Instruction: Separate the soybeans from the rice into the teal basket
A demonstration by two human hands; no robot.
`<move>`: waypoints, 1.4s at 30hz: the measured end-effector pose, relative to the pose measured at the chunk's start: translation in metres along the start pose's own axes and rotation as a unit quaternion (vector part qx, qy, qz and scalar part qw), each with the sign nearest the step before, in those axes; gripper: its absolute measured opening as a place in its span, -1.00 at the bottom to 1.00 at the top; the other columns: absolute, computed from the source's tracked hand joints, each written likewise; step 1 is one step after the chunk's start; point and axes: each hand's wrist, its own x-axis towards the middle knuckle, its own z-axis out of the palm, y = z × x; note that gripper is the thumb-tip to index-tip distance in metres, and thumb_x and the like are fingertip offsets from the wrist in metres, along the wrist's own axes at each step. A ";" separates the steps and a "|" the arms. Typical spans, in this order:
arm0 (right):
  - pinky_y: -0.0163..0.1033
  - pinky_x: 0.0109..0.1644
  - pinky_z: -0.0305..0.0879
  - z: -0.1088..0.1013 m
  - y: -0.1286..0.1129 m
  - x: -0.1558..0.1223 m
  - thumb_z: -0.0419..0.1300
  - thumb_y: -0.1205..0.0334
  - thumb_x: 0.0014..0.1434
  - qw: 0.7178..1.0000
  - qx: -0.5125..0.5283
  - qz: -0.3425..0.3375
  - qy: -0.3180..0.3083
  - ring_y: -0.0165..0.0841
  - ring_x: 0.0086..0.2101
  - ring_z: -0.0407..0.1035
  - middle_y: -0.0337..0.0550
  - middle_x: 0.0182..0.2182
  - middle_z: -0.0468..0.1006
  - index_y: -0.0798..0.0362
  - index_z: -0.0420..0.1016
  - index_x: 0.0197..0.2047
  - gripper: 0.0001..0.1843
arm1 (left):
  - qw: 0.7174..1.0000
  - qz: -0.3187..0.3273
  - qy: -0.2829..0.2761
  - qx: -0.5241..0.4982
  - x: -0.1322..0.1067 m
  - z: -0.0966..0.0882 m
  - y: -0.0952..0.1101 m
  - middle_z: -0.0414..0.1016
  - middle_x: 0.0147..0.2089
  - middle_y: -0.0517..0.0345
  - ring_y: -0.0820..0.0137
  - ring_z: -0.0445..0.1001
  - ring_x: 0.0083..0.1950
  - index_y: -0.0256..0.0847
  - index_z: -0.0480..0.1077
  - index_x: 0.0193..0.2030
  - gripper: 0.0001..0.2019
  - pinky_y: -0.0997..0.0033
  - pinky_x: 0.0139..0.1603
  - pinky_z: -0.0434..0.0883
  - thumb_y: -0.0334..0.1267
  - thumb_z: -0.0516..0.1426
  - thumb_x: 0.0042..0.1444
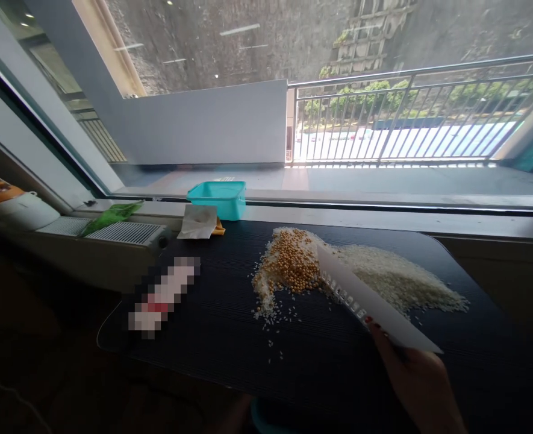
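My right hand point(417, 377) grips a thin, stiff white sheet point(374, 301) by its near lower edge, thumb and fingers closed on it. A row of small marks or cutouts runs along the sheet's left side. The sheet stands tilted between two piles, its far end touching the grains. To its left lies a heap of yellow soybean-like beans point(296, 262) mixed with white rice; to its right spreads a pile of white rice point(392, 274). Loose rice grains are scattered in front of the bean heap. I cannot make out my left hand in the dark lower area.
The piles lie on a dark table point(212, 325) against a window sill point(338, 220). A turquoise plastic box point(223, 199) and a folded paper packet point(198, 222) stand at the back. A blurred-out strip point(164, 301) lies left. A teal rim point(259, 416) shows below the front edge.
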 end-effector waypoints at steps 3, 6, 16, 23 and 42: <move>-0.21 -0.26 0.46 0.002 0.001 0.000 0.08 -0.04 0.10 0.999 0.003 -0.039 -0.025 -0.15 -0.32 0.52 -0.10 -0.35 0.63 0.01 0.58 -0.25 -0.63 | 0.999 0.037 0.025 -0.020 -0.010 0.012 -0.006 0.43 0.14 0.03 0.04 0.14 0.32 -0.11 0.48 -0.04 -0.57 0.03 0.35 0.01 -0.02 0.23 -0.07; -0.21 -0.24 0.45 0.005 0.002 0.000 0.05 -0.03 0.15 0.997 0.011 -0.071 -0.037 -0.16 -0.29 0.52 -0.11 -0.31 0.62 0.00 0.57 -0.24 -0.64 | 0.998 0.043 0.033 -0.037 -0.025 0.014 -0.012 0.45 0.10 -0.05 0.01 0.20 0.29 -0.14 0.45 0.02 -0.50 -0.05 0.32 0.05 -0.01 0.25 -0.08; -0.22 -0.25 0.42 0.001 -0.013 0.011 0.07 -0.03 0.10 0.995 0.041 -0.074 -0.062 -0.17 -0.32 0.52 -0.15 -0.34 0.62 -0.05 0.58 -0.29 -0.67 | 0.995 -0.008 0.035 -0.097 -0.035 0.003 -0.018 0.50 0.04 -0.02 0.04 0.29 0.23 -0.17 0.43 0.00 -0.46 0.04 0.22 0.23 0.11 0.19 -0.08; -0.27 -0.37 0.33 0.038 -0.065 0.057 0.12 0.03 0.07 0.974 0.070 -0.132 -0.170 -0.25 -0.41 0.46 -0.16 -0.46 0.59 0.05 0.60 -0.35 -0.68 | 0.990 -0.035 -0.018 -0.135 -0.027 -0.003 -0.015 0.53 -0.03 -0.11 0.04 0.34 0.20 -0.26 0.44 -0.03 -0.45 0.10 0.19 0.27 0.08 0.21 -0.09; -0.41 -0.57 0.17 0.135 -0.131 0.128 0.28 0.35 -0.18 0.888 0.101 -0.183 -0.409 -0.51 -0.59 0.25 -0.33 -0.66 0.45 0.07 0.51 -0.53 -0.96 | 0.998 -0.035 -0.018 0.049 0.038 -0.020 -0.017 0.56 -0.22 -0.06 -0.05 0.33 0.17 -0.22 0.43 -0.02 -0.51 -0.02 0.18 0.27 0.09 -0.04 0.13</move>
